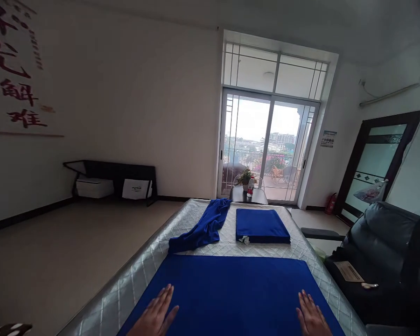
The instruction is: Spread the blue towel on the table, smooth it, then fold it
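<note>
From my remote seat, I judge the cloth (238,287) on the mattress's (135,275) near part light, soft and best pinched at its side edges, with left hand (154,315) and right hand (311,315) palm-down over it, fingers straight, grip empty.

At the near end of the mattress (227,237) lies the spread cloth (234,291), the left hand (155,312) on its left part, the right hand (312,316) on its right. Beyond it, the bunched cloth (206,227) lies on the left and the folded cloth (261,224) on the right. Past the far end, before the glass door (248,119), the small table (238,196) bears a plant (245,177) and a bottle (250,189); the sofa (385,228) stands right, the low stand (117,171) left
</note>
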`<state>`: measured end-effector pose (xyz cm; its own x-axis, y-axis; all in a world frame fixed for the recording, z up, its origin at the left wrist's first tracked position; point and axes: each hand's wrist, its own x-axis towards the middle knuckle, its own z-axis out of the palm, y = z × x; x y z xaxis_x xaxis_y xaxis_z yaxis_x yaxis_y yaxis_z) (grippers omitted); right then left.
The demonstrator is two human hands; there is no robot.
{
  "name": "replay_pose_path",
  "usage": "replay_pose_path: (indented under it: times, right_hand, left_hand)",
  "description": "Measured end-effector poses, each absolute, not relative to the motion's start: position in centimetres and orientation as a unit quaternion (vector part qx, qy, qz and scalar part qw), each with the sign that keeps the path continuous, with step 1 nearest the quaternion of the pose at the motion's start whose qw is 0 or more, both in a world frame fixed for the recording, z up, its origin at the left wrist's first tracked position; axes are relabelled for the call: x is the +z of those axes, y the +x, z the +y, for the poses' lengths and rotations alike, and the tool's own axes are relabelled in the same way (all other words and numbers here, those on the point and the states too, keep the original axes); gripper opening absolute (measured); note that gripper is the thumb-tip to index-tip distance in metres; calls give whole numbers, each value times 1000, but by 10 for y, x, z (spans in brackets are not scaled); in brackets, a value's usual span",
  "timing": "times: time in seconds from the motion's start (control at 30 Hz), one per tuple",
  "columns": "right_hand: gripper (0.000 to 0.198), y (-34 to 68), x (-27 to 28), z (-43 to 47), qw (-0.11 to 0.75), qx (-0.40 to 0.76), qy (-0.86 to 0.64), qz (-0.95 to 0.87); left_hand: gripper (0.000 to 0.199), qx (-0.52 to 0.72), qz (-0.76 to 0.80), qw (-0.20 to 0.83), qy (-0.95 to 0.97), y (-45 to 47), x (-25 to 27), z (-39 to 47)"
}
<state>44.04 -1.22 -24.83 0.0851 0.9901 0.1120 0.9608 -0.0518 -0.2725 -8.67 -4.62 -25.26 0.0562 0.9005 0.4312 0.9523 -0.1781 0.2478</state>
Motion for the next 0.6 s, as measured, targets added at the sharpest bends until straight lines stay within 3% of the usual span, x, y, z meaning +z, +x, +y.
replay_pose_path:
  times: [0.13, 0.23, 0.43, 0.6]
  right_hand:
    - [63, 332, -206, -5, 150, 73, -632, -757]
    - [61, 279, -193, 0, 133, 88, -588, -793]
    - [58, 252, -220, 13, 82, 108, -581, -802]
    - [58, 254, -237, 18, 86, 121, -580, -801]
  left_hand:
    - [54, -175, -538, -22, -825, 25, -206, -18]
    - [55, -179, -489, -28, -854, 77, -208, 0]
    - [58, -179, -518, -41, -835, 99, -252, 14]
    - [63, -172, -532, -62, -827, 101, -256, 14]
